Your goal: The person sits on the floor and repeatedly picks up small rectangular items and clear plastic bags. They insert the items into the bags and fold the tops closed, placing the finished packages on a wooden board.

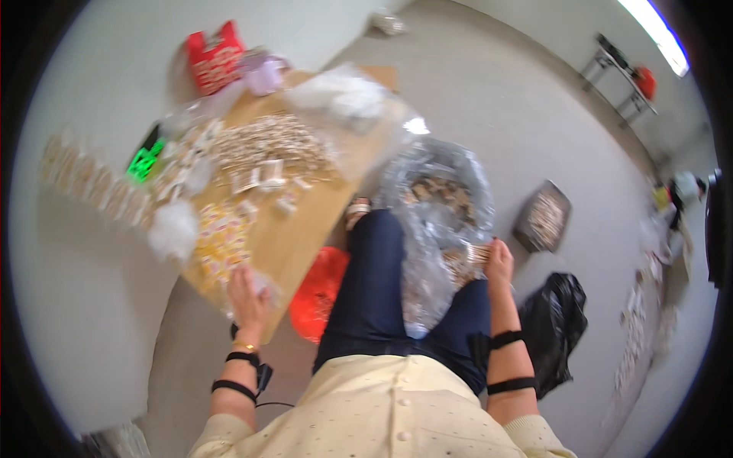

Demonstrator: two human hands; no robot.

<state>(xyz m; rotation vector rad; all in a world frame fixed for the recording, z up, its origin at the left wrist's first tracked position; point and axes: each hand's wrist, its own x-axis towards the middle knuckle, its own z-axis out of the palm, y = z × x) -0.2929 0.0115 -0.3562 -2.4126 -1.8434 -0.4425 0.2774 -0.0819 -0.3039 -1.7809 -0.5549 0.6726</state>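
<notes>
- Grey floor [450,80] spreads beneath pale walls, with a wooden table [298,217] standing on the left.
- Right hand [500,263]: its fingers are closed on the end of a bundle [478,253] of thin sticks. The bundle juts out to the left of the hand, over the right side of a big clear bag [479,169].
- Left hand [248,299]: over the table's near end, at the near edge of the yellow packets [221,235]. Blur hides the fingertips, so I cannot tell whether they pinch anything. The bundle is well apart from this hand, off to the right.
- Clear bag: on the floor right of the table, open at the top, with brown and white pieces inside.
- On the table, beyond the yellow packets: a broad heap of loose sticks [271,145], with clear plastic [340,95] at the far right.
- Left of the yellow packets: a white fluffy clump [173,230].
- Red bag [317,294]: on the floor between table and legs.
- Right of the clear bag: a grey bin [544,216] of sticks, farther off than a black bag [553,324] lying near the right forearm.
</notes>
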